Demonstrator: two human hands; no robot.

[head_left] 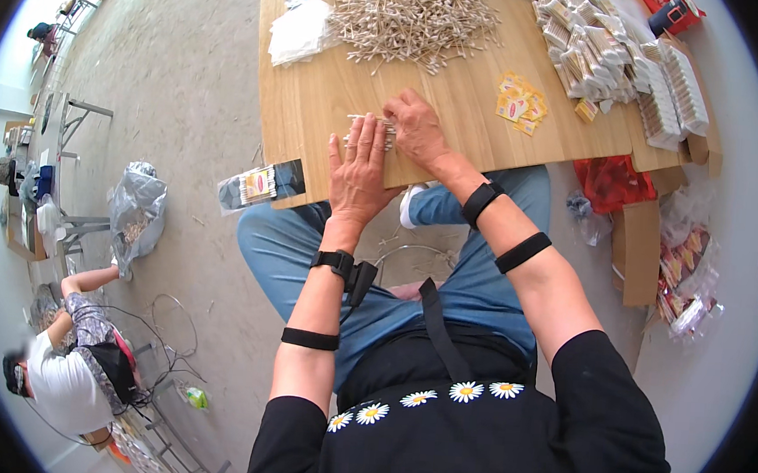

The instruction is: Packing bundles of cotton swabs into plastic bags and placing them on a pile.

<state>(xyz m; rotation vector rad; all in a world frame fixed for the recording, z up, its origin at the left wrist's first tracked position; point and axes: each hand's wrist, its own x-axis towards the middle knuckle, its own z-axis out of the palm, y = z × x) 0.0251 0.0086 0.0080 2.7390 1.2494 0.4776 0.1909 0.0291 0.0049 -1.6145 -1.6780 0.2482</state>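
Observation:
A small row of cotton swabs (pixel 389 138) lies on the wooden table (pixel 458 110) near its front edge. Across them rests my left hand (pixel 360 169), palm down, its fingers stretched out flat. Touching the right end of the row is my right hand (pixel 419 132), fingers curled and closed; what is between the fingertips is hidden. Beyond both hands spreads a big heap of loose cotton swabs (pixel 416 19). Yellow printed cards (pixel 520 102) lie to the right of my right hand.
White clear bags (pixel 301 33) lie left of the heap. Packed swab bundles (pixel 586 44) are stacked at the back right. A swab packet (pixel 260 184) sits at the left corner. A cardboard box (pixel 638 246) and red bag (pixel 611 187) stand below right. Another person (pixel 70 382) works at left.

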